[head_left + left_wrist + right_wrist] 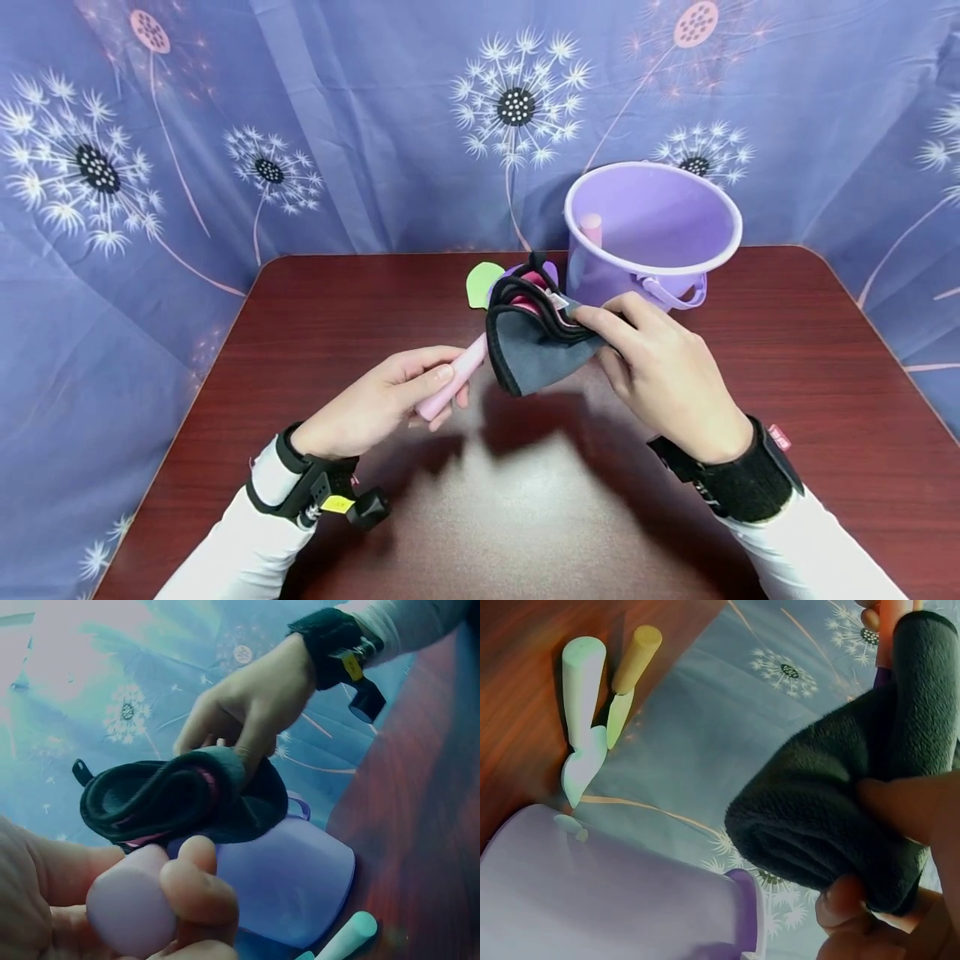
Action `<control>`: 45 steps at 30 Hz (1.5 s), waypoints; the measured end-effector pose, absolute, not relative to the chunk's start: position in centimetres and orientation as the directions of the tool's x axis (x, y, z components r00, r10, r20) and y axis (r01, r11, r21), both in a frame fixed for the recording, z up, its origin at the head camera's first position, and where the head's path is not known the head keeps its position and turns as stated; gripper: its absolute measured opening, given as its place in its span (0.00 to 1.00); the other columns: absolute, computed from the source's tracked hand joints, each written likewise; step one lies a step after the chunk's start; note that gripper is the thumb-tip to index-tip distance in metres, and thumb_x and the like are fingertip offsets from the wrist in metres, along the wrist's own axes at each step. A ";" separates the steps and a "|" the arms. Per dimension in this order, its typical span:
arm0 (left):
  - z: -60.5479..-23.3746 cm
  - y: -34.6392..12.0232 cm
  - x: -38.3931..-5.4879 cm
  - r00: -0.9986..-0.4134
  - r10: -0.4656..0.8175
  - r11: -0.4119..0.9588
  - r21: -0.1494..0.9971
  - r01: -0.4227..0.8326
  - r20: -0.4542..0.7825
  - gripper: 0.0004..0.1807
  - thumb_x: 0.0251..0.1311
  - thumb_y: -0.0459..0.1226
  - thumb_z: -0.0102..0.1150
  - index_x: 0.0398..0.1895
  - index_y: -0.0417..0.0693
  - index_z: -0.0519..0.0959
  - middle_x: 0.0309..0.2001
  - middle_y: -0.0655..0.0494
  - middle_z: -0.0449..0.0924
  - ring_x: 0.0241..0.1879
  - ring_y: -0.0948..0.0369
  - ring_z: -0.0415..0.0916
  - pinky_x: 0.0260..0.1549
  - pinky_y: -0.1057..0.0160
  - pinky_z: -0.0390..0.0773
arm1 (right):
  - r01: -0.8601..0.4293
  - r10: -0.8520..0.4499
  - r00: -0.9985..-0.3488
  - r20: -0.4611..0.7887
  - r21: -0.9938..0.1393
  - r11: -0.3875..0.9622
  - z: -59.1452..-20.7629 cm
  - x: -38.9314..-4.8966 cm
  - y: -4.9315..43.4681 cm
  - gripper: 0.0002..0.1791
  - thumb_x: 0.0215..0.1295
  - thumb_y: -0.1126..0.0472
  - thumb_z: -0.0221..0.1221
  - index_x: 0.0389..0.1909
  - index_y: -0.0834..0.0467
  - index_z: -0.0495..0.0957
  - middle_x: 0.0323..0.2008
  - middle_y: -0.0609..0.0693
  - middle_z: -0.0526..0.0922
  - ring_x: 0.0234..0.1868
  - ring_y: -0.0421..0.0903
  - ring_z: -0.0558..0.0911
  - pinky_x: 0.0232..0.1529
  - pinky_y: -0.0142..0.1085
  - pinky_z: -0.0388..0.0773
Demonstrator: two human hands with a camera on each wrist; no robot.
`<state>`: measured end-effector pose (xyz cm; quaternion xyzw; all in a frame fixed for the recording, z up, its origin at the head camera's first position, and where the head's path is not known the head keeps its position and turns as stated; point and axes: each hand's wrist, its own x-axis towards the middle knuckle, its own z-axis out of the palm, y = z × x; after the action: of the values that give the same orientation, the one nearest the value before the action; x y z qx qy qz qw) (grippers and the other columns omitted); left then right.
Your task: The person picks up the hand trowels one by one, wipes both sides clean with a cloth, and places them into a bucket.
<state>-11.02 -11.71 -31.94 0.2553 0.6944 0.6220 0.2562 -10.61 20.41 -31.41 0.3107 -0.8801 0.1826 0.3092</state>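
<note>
My left hand (408, 387) grips the pink handle of a small shovel (459, 377), which points up and away to the right. Purple, apparently from its blade, shows just below the handle in the right wrist view; the rest is hidden by the cloth. Between thumb and fingers, my right hand (660, 358) pinches a folded dark grey cloth (536, 354) with black edging and a pink inner side. The cloth hangs in loose folds above the table, at the end of the handle. Whether it touches the blade, I cannot tell.
A purple bucket (600, 279) stands at the back right, with a pink handle (592, 227) inside. Behind the cloth, a green blade (483, 285) lies near the table's back edge. Mint-handled (585, 690) and yellow-handled (636, 660) tools lie beyond the bucket in the right wrist view.
</note>
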 end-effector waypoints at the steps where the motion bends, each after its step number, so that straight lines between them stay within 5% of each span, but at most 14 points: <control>1: -32.0 -11.7 -11.1 -0.741 0.670 0.064 0.998 -0.002 -0.044 0.15 0.78 0.40 0.44 0.59 0.44 0.75 0.39 0.40 0.77 0.25 0.52 0.68 0.24 0.64 0.70 | -0.663 -0.444 -0.617 0.650 -0.125 0.739 -31.4 -10.6 20.5 0.23 0.62 0.67 0.50 0.57 0.52 0.80 0.41 0.48 0.77 0.36 0.44 0.75 0.28 0.42 0.73; 6: -31.9 -11.9 -11.7 -0.748 0.663 -0.077 0.991 -0.107 -0.030 0.15 0.79 0.37 0.40 0.55 0.34 0.71 0.37 0.41 0.72 0.25 0.59 0.65 0.22 0.66 0.60 | -0.663 -0.484 -0.642 0.594 -0.113 0.740 -31.5 -10.5 20.6 0.23 0.63 0.66 0.51 0.56 0.49 0.80 0.42 0.45 0.76 0.34 0.41 0.73 0.24 0.40 0.72; 11: -30.7 -12.2 -12.7 -0.785 0.619 -0.098 0.990 -0.099 -0.018 0.18 0.80 0.39 0.38 0.60 0.36 0.69 0.37 0.44 0.72 0.25 0.59 0.65 0.21 0.62 0.53 | -0.666 -0.533 -0.666 0.522 -0.094 0.740 -31.8 -10.4 20.7 0.22 0.57 0.63 0.57 0.53 0.47 0.80 0.38 0.42 0.72 0.32 0.39 0.72 0.23 0.39 0.72; 25: -24.8 -9.9 -18.6 -0.842 0.527 0.201 0.945 0.256 0.116 0.15 0.76 0.44 0.47 0.51 0.42 0.76 0.27 0.44 0.65 0.24 0.55 0.60 0.21 0.64 0.61 | -0.693 -0.633 -0.669 0.391 -0.019 0.721 -31.8 -9.9 21.3 0.19 0.56 0.64 0.63 0.49 0.45 0.80 0.30 0.42 0.66 0.27 0.39 0.66 0.20 0.35 0.68; 33: -22.2 -6.6 -22.7 -0.846 0.498 0.563 0.672 0.482 0.189 0.17 0.74 0.54 0.46 0.53 0.59 0.78 0.34 0.53 0.74 0.25 0.54 0.66 0.30 0.60 0.67 | -0.699 -0.641 -0.668 0.378 -0.023 0.715 -31.8 -9.9 21.5 0.21 0.54 0.64 0.64 0.50 0.45 0.81 0.29 0.42 0.66 0.26 0.39 0.66 0.20 0.35 0.68; 38: -21.2 -3.9 -25.2 -0.819 0.534 0.684 0.461 0.565 0.212 0.18 0.75 0.51 0.46 0.57 0.56 0.79 0.42 0.60 0.77 0.38 0.60 0.70 0.44 0.63 0.68 | -0.709 -0.652 -0.657 0.378 -0.018 0.705 -31.8 -9.8 21.5 0.21 0.54 0.65 0.64 0.50 0.46 0.81 0.29 0.42 0.66 0.26 0.39 0.67 0.21 0.34 0.68; 45: -21.0 0.1 -27.5 -0.778 0.591 0.762 0.171 0.625 0.213 0.13 0.73 0.41 0.51 0.56 0.54 0.79 0.49 0.61 0.79 0.46 0.58 0.72 0.48 0.62 0.69 | -0.703 -0.648 -0.670 0.363 -0.028 0.711 -31.7 -9.7 21.4 0.22 0.53 0.65 0.65 0.50 0.45 0.81 0.29 0.41 0.65 0.25 0.39 0.65 0.21 0.34 0.67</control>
<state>-27.50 0.13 -21.05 0.3248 0.9357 0.1167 -0.0733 -9.74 21.37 -31.75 0.3712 -0.9099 0.0827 0.1656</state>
